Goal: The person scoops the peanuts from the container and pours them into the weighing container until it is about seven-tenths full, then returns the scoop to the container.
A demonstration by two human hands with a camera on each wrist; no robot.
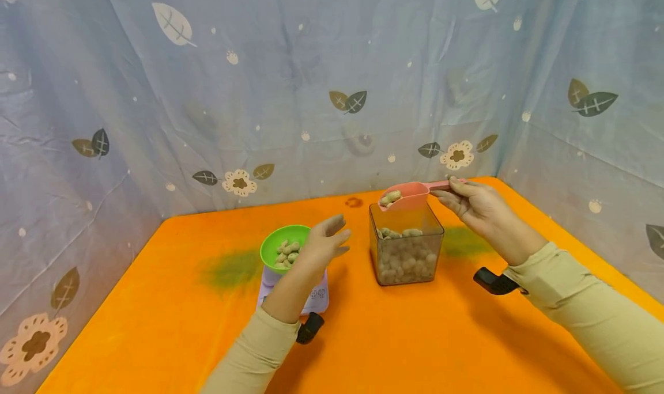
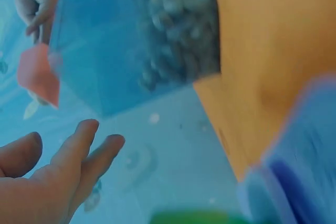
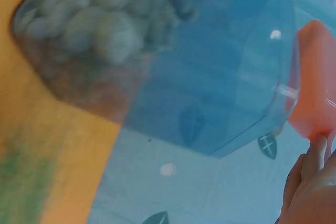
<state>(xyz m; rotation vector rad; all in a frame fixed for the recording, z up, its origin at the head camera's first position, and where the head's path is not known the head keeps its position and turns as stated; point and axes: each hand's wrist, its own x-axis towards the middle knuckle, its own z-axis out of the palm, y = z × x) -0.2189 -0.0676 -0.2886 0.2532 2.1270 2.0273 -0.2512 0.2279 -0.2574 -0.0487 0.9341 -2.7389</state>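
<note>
My right hand (image 1: 479, 207) pinches the handle of a pink scoop (image 1: 413, 193) above the rim of a clear square container (image 1: 407, 261). A few peanuts (image 1: 391, 197) lie in the scoop's front end. Many more peanuts fill the lower part of the container. My left hand (image 1: 324, 243) hovers with fingers extended and holds nothing. Just to its left, a green bowl (image 1: 270, 250) with several peanuts (image 1: 288, 254) sits on a lilac kitchen scale (image 1: 320, 298). The forearm hides part of the scale. In the right wrist view, fingers (image 3: 315, 156) grip the scoop's handle beside the container.
An orange cloth (image 1: 171, 302) with green patches covers the table. Pale blue curtains (image 1: 290, 112) with leaf and flower prints hang behind and along both sides. A black wrist camera (image 1: 310, 328) is strapped to the left wrist and another (image 1: 495, 281) to the right.
</note>
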